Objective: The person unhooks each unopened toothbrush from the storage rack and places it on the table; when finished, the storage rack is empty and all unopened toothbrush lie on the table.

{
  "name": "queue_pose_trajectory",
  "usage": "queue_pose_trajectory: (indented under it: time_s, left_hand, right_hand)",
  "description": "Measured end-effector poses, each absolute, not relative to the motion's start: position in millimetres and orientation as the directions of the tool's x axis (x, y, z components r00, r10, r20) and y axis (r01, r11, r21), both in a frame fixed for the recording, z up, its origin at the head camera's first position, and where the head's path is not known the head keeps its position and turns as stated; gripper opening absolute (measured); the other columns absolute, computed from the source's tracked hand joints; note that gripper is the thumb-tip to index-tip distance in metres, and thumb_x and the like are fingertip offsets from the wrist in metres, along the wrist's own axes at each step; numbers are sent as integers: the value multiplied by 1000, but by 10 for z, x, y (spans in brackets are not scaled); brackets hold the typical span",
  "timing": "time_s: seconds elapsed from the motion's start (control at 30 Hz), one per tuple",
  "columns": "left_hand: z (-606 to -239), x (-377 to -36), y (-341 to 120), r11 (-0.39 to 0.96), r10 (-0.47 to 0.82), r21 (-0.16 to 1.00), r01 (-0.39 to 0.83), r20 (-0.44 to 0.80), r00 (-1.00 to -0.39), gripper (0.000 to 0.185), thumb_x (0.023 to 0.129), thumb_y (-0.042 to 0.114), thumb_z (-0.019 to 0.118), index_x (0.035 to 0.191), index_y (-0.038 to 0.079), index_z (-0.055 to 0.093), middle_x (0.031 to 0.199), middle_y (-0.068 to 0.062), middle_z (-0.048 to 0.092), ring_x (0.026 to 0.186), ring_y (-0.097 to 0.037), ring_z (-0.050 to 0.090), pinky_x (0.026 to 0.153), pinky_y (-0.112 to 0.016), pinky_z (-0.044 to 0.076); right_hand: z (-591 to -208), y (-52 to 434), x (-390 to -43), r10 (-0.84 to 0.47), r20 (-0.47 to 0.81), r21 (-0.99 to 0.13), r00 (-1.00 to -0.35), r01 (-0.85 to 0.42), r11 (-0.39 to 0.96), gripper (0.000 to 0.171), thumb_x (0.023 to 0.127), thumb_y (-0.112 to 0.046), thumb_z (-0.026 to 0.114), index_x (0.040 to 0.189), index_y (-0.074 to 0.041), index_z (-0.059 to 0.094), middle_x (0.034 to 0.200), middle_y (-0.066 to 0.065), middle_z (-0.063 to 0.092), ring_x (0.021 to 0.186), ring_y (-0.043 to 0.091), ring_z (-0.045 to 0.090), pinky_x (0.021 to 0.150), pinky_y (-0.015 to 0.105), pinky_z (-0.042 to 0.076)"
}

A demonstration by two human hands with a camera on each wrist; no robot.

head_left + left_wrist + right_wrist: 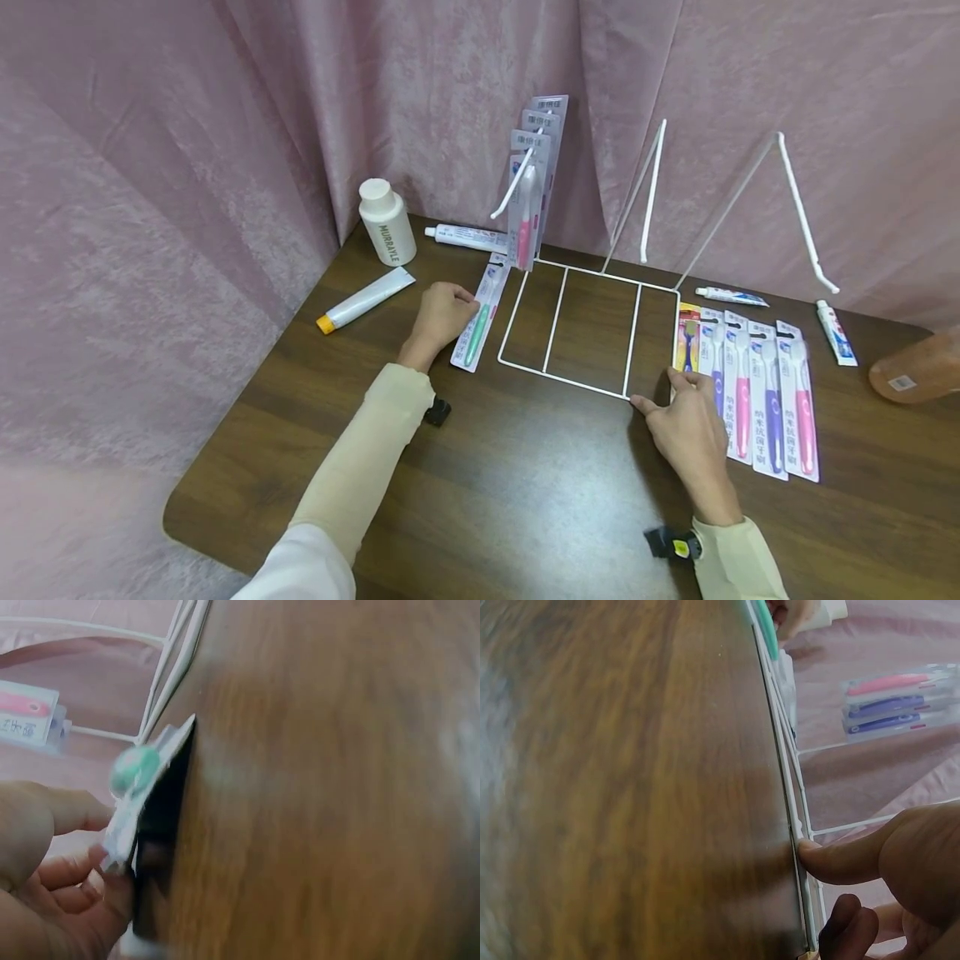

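Observation:
In the head view my left hand (442,315) pinches the edge of a packaged green toothbrush (480,321), left of a white wire display rack (576,382). The left wrist view shows that pack (161,761) tilted, its near edge raised off the table between thumb and fingers. My right hand (692,425) holds the rack's front right corner, thumb against the front wire (793,817) and fingers bent by the side wire. Several packaged toothbrushes (525,208) hang on the rack's left hook. The middle hook (654,192) and right hook (802,212) carry nothing.
Right of the rack lies a row of several packaged toothbrushes (768,400), with small toothpaste tubes (731,296) behind. At left are a white bottle (388,225), a yellow-capped tube (365,300) and another tube (468,237). A brown container (915,368) lies far right.

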State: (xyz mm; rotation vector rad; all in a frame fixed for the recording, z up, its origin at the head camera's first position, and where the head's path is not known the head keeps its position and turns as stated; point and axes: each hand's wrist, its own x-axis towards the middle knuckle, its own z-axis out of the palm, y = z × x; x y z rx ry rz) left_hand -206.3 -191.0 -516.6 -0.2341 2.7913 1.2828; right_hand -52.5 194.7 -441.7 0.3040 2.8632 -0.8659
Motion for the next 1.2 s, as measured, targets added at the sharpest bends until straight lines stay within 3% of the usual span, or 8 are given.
queue_pose_trajectory:
  time_s: [0.37,1.2]
  left_hand:
    - [-5137,-2021,-1803,686,-127,714,-140,-71,-989,13,98,17,79,93,9,89,91,-6,85,79,-19,77,69,-32,62]
    - [-5080,-1975,-1764,705,-132,689,-171,-109,-985,13,99,19,83,97,8,88,96,-7,85,86,-21,78,78,-35,65]
  right_hand:
    - [-4415,1950,-517,160,-174,-535,-972,230,813,83,101,-30,85,164,12,51,163,39,46,134,64,61,95,72,55]
    - [-4400,1943,-522,165,-215,-532,-963,257,806,84,103,-31,83,167,11,47,166,38,42,138,64,59,97,71,54]
